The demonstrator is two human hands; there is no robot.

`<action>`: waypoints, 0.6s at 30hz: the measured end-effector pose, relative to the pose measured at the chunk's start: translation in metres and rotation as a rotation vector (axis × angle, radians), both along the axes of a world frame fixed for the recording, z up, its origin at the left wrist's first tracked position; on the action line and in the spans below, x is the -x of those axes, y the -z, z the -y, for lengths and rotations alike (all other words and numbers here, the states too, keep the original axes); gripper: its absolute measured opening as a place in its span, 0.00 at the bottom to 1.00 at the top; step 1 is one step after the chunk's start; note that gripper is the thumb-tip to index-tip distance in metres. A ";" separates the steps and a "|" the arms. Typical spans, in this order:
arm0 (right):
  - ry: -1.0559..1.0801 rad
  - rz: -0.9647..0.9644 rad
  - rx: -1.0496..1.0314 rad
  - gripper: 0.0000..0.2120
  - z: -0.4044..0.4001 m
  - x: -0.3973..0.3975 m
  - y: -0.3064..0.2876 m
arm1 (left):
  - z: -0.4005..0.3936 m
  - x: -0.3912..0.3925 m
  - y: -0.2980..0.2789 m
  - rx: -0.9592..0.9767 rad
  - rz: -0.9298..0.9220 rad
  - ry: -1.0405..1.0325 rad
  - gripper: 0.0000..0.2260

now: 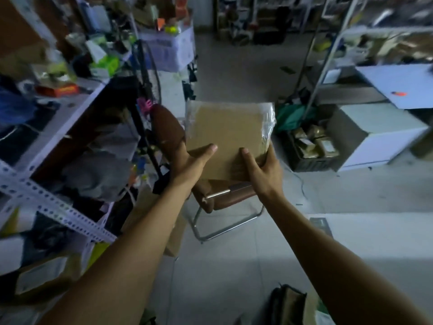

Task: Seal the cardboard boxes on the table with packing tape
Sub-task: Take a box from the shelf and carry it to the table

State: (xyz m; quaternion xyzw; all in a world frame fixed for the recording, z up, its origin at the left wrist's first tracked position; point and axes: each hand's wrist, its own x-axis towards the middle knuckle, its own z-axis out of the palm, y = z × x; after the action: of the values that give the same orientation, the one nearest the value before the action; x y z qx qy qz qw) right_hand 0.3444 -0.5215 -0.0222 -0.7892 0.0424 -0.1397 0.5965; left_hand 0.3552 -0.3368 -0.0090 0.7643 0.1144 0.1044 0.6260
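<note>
Both hands grip near edge of box (228,134): left hand (192,160), right hand (262,167), thumbs on top, held over chair (220,195); glossy tape (268,123) slick, box may slip

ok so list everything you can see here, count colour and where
cardboard box: one, brown, clear tape along its edges, held in the air above the chair
chair: one, brown padded, metal frame, under the box
shelves: several, white metal, cluttered, left and back
crate: one, dark, holding wrapped parcels, floor at right
cabinet: one, white, right
bag: one, dark, floor at bottom
left hand: grips the box's near left edge
right hand: grips the near right edge
</note>
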 end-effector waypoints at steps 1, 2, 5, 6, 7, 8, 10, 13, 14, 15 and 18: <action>0.007 -0.002 -0.010 0.32 0.012 -0.005 0.001 | 0.012 -0.008 0.001 -0.003 -0.009 0.008 0.39; 0.025 -0.002 -0.024 0.32 0.031 -0.013 0.001 | 0.030 -0.021 0.001 -0.007 -0.013 0.028 0.40; 0.083 0.000 -0.047 0.33 0.083 -0.030 0.001 | 0.084 -0.056 0.002 0.002 -0.028 0.145 0.42; 0.101 0.004 -0.054 0.34 0.099 -0.036 0.002 | 0.102 -0.066 0.002 0.006 -0.030 0.188 0.41; 0.127 0.010 -0.057 0.34 0.115 -0.041 0.002 | 0.119 -0.077 0.002 0.008 -0.029 0.223 0.39; 0.162 0.015 -0.050 0.34 0.130 -0.047 0.002 | 0.136 -0.087 0.002 0.007 -0.025 0.254 0.38; 0.237 0.026 -0.037 0.34 0.160 -0.056 0.003 | 0.171 -0.106 0.002 -0.010 -0.029 0.317 0.38; 0.355 0.031 -0.031 0.34 0.204 -0.068 0.007 | 0.223 -0.133 0.002 -0.003 -0.048 0.411 0.35; 0.396 0.027 -0.035 0.34 0.218 -0.072 0.008 | 0.240 -0.143 0.002 0.000 -0.049 0.447 0.34; 0.438 0.018 -0.045 0.35 0.233 -0.076 0.009 | 0.258 -0.154 0.003 0.001 -0.047 0.486 0.34; 0.550 0.025 -0.044 0.32 0.278 -0.092 0.012 | 0.312 -0.188 0.008 -0.009 -0.057 0.604 0.35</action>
State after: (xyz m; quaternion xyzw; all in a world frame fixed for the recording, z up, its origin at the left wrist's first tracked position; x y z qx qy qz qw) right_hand 0.4361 -0.7991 -0.0341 -0.7331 0.2507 -0.3050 0.5538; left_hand 0.5436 -0.6492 -0.0168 0.7693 -0.1009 -0.1077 0.6217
